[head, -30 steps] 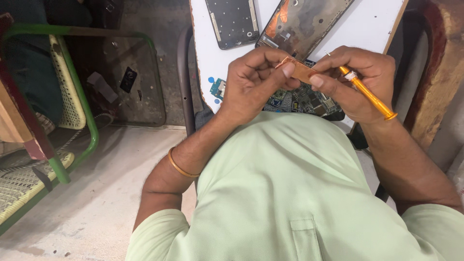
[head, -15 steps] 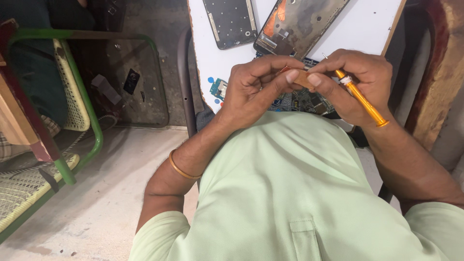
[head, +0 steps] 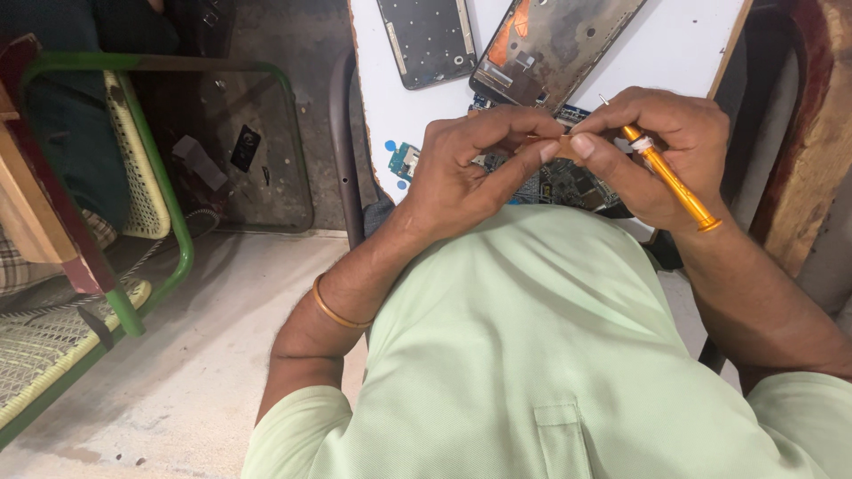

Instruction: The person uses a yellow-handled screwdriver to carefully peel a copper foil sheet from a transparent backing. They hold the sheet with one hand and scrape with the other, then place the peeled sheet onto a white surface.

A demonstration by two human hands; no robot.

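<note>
Bare concrete floor point(head: 177, 355) fills the left of the view, where a green-framed chair point(head: 151, 177) with a woven yellow seat stands well apart from the work. Further right, the white bench point(head: 373, 98) carries a dark phone frame point(head: 430, 40) and, just beside it, a larger phone chassis point(head: 550, 40) with copper-coloured patches; a small green circuit piece point(head: 406, 161) lies near the bench edge. Above the bench and the pale green shirt point(head: 532, 355), the left hand point(head: 475, 173) closes its grip on a small tan part point(head: 552, 146), pinched between thumb and forefinger and mostly hidden by them. The right hand point(head: 661, 151) meets it fingertip to fingertip, its thumb touching the same part, while its grip also wraps an orange screwdriver point(head: 670, 182) whose thin tip points up and away from the part. A circuit board point(head: 568, 182) lies below the hands, partly hidden. To do this well, I judge, the part should stay pinched firmly over the bench so nothing tiny drops to the floor, with the driver tip kept clear until needed.
</note>
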